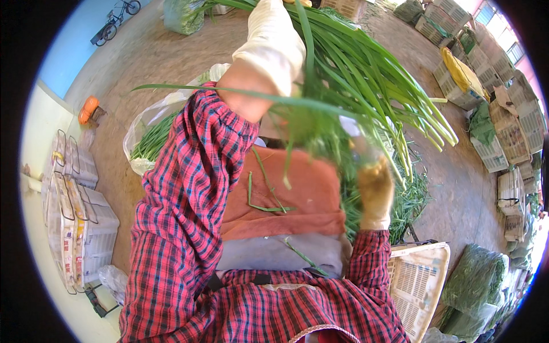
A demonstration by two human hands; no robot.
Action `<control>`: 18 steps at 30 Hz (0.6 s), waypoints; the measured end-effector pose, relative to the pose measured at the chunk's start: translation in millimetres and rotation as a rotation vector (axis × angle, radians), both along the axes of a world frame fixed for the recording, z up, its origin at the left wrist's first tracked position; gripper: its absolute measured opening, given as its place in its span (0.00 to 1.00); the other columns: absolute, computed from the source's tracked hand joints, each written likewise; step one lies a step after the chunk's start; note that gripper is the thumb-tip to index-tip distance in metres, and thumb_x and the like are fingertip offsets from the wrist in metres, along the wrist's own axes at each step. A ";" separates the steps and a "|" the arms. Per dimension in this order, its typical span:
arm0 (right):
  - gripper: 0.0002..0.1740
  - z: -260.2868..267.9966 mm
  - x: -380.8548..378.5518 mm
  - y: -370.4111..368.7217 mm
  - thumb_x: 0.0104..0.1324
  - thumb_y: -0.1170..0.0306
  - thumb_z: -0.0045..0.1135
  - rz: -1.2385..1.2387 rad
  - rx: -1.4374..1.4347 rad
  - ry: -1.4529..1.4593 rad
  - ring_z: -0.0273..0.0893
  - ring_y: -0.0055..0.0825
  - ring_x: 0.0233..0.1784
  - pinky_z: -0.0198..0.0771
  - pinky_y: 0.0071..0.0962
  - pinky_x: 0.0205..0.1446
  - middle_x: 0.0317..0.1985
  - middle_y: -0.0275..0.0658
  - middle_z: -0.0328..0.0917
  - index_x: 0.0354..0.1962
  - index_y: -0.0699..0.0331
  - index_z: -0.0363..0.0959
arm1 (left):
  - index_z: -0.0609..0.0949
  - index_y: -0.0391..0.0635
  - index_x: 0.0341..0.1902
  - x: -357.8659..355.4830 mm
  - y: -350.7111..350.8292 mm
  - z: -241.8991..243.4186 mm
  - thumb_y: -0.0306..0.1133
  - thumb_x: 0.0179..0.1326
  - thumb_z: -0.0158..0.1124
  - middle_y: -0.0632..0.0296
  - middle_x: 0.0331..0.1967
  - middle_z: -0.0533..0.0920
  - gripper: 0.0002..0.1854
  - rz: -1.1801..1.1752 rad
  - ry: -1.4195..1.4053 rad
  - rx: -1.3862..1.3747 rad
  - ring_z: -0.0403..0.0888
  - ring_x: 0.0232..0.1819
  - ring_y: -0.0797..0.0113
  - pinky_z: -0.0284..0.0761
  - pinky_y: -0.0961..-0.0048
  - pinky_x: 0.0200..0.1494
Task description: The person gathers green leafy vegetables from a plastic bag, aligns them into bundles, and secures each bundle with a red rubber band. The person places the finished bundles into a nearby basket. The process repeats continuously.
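My left hand (274, 38), in a pale glove, reaches up to the top of the view by a bunch of long green leafy stalks (351, 64); its fingers are mostly hidden at the picture's edge. The pale stalk ends point down to the right. Below the bunch, my right hand (373, 167), in a yellowish glove, is blurred among hanging green leaves. Its fingers and what they hold cannot be made out. A reddish-brown cloth (287, 193) covers my lap, with a few loose green leaves (270, 209) on it.
Left of my lap, an open clear plastic bag (133, 143) holds green stalks. Loose greens (414, 197) lie on the floor at right, near a plastic crate (414, 283). Stacked crates line the right side and the left wall. Wrapped green bundles (476, 274) stand at lower right.
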State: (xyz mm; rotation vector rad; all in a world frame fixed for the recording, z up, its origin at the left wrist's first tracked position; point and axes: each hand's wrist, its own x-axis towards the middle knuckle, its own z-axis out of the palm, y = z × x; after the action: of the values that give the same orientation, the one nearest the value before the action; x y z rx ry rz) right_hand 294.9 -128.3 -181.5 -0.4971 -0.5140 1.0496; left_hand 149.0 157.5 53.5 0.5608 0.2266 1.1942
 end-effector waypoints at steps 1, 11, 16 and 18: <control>0.17 2.3 -1.3 -5.6 0.71 0.64 0.56 0.003 0.033 0.177 0.69 0.14 0.34 0.70 0.18 0.51 0.31 0.26 0.72 0.53 0.63 0.71 | 0.74 0.49 0.25 -0.2 0.8 0.8 0.46 0.72 0.53 0.60 0.22 0.78 0.20 0.005 0.005 0.002 0.76 0.25 0.61 0.76 0.61 0.34; 0.36 63.6 -75.8 41.3 0.65 0.75 0.61 -0.120 -0.444 -0.709 0.71 0.12 0.39 0.71 0.16 0.45 0.62 0.32 0.69 0.69 0.63 0.58 | 0.74 0.48 0.27 11.5 6.5 6.3 0.46 0.72 0.52 0.59 0.23 0.79 0.19 0.013 0.032 0.017 0.77 0.27 0.61 0.77 0.61 0.36; 0.17 70.8 -85.5 65.2 0.68 0.75 0.56 -0.099 -0.369 -0.764 0.71 0.14 0.32 0.69 0.15 0.38 0.41 0.32 0.80 0.54 0.68 0.73 | 0.75 0.47 0.28 5.7 9.9 12.7 0.46 0.72 0.52 0.59 0.24 0.79 0.19 0.050 0.067 0.018 0.78 0.29 0.61 0.77 0.60 0.37; 0.10 68.1 -82.9 51.9 0.69 0.75 0.54 -0.156 -0.424 -0.792 0.69 0.14 0.29 0.67 0.16 0.35 0.30 0.31 0.76 0.44 0.69 0.80 | 0.75 0.46 0.30 1.4 6.4 16.8 0.46 0.74 0.49 0.57 0.25 0.80 0.19 0.097 0.132 -0.011 0.78 0.30 0.60 0.78 0.59 0.39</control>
State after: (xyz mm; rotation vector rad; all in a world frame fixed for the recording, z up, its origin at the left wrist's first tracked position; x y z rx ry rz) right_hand 212.0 -76.4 -113.4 -1.3306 -0.9321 0.7813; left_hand 150.5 163.9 70.3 0.6260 0.3762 1.2499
